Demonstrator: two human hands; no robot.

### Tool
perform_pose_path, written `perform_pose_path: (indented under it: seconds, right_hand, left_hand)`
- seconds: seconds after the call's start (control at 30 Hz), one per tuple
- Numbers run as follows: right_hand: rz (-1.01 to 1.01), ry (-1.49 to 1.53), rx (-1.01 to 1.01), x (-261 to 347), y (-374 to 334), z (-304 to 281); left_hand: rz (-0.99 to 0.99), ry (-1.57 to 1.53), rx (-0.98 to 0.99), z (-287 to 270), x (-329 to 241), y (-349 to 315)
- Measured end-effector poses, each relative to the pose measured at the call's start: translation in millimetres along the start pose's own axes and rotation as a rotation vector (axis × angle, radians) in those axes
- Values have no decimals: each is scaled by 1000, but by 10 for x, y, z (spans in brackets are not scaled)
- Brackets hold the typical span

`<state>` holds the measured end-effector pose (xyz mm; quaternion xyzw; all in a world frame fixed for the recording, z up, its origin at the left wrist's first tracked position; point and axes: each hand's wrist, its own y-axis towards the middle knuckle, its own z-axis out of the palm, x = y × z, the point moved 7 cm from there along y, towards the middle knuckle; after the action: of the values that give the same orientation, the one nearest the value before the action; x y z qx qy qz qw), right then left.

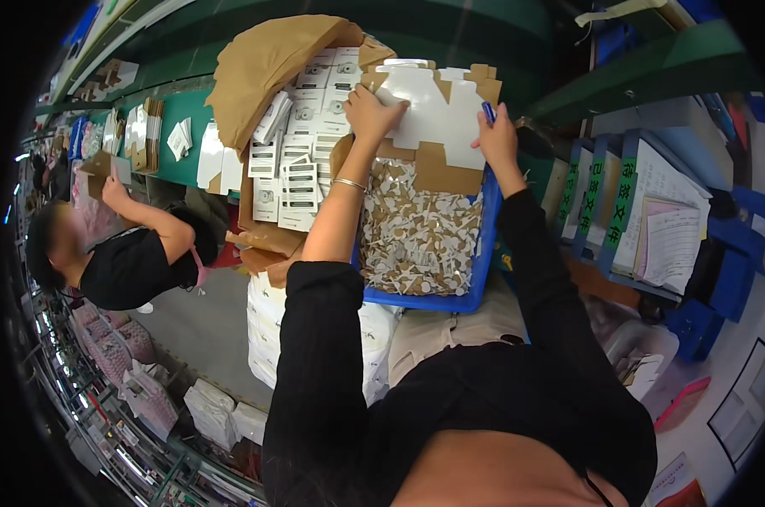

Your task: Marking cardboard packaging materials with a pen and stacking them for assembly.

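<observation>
A flat white-and-brown cardboard box blank (433, 114) lies over the far part of a blue tray (433, 302). The tray holds many small white and clear pieces (420, 232). My left hand (372, 118) rests at the blank's left edge, fingers apart, its thumb on the white board. At the blank's right edge my right hand (497, 142) is closed, its thumb against the board. A bit of blue shows by its fingers; whether that is the tray's rim or a separate thing I cannot tell. Left of the tray, an open brown carton (260, 76) holds stacked white printed packets (311, 110).
Upright file holders (606, 203) with papers stand at right. A green metal beam (628, 84) crosses above them. At left, another person (137, 253) holds a small brown carton (103, 165) beside a green bench (192, 114). White wrapped bundles (264, 325) sit below the carton.
</observation>
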<state>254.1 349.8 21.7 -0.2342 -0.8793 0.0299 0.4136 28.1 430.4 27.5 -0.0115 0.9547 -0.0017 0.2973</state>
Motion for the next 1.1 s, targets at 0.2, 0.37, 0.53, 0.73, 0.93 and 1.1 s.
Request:
perform_pose_path:
  seconds: [0.2,0.37,0.53,0.73,0.93,1.1]
  right_hand:
    - [20,193,-7,-14,-14,-106]
    - [-302,20,-301,-182,-114,-233]
    - [-323,222,-161,-109,-354,-313]
    - [-253,462,64,-28,-859,-568]
    - [-645,237,3,-317,-1046,-428]
    - [-376,125,25,-533,-719,-203]
  left_hand:
    - [-106,-321,-97,130,2,-133]
    - [-78,-565,-212,9,-149,-520]
    - [5,-727,-323,-260,-236,-890]
    - [243,-943,-316,-552,-294,-1353]
    - [156,-988,-235,-350,115,-1571]
    - [-15,-913,-31,-110,122,-1042]
